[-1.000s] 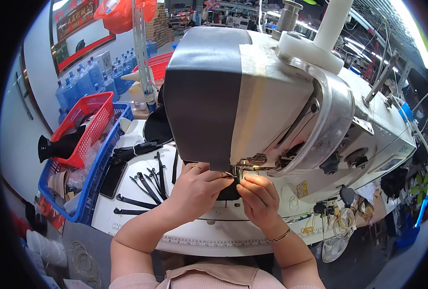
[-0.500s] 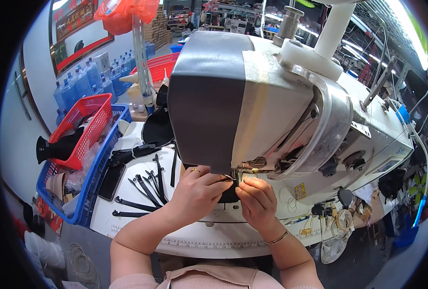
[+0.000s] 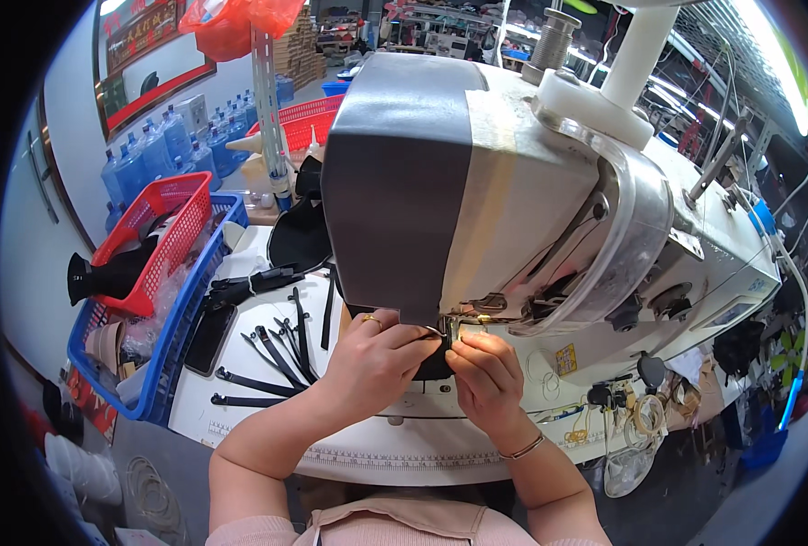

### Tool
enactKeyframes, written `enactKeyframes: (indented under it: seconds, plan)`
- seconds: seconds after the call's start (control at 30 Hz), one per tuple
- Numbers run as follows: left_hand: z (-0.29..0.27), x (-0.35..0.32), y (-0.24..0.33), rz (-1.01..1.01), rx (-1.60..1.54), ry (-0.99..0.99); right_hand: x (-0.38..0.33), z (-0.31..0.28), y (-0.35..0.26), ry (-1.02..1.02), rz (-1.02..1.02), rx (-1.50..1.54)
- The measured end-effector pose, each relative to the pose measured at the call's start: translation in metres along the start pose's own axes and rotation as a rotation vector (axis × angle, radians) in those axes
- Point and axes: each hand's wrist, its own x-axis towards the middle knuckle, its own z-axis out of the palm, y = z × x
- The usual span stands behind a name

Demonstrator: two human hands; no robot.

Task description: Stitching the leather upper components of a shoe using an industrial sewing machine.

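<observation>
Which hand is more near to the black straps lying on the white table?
Left. The left hand is just right of the black straps, beside the nearest ones. The right hand is beyond it, farther right, under the sewing machine.

Count: one sewing machine (image 3: 531, 209); two baskets, one red (image 3: 163, 227) nested in one blue (image 3: 163, 346); two hands, left (image 3: 372, 355) and right (image 3: 486, 373); several black straps (image 3: 277, 350), exact number unclear; one phone (image 3: 208, 338).
</observation>
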Motion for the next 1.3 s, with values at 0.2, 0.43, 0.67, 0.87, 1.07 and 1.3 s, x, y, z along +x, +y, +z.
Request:
enactKeyframes:
  seconds: [0.2, 0.43, 0.67, 0.87, 1.07, 1.3]
  plan:
    - [-0.002, 0.0, 0.001, -0.004, 0.05, -0.032, 0.002, 0.0, -0.001, 0.01, -0.005, -0.013]
    - [0.0, -0.001, 0.0, -0.018, 0.058, -0.008, 0.003, -0.001, 0.0, -0.009, -0.007, -0.007]
    - [0.003, 0.0, -0.001, -0.014, 0.03, 0.034, 0.003, 0.0, 0.0, -0.008, -0.006, -0.017]
    - [0.007, -0.001, -0.001, -0.04, 0.02, 0.057, 0.003, 0.001, -0.001, -0.01, 0.0, -0.044]
    - [0.01, -0.002, 0.0, -0.052, -0.02, 0.074, 0.002, 0.001, -0.003, 0.002, -0.015, -0.059]
    - [0.01, -0.002, 0.002, -0.067, -0.028, 0.068, 0.002, 0.001, -0.003, -0.019, 0.001, -0.066]
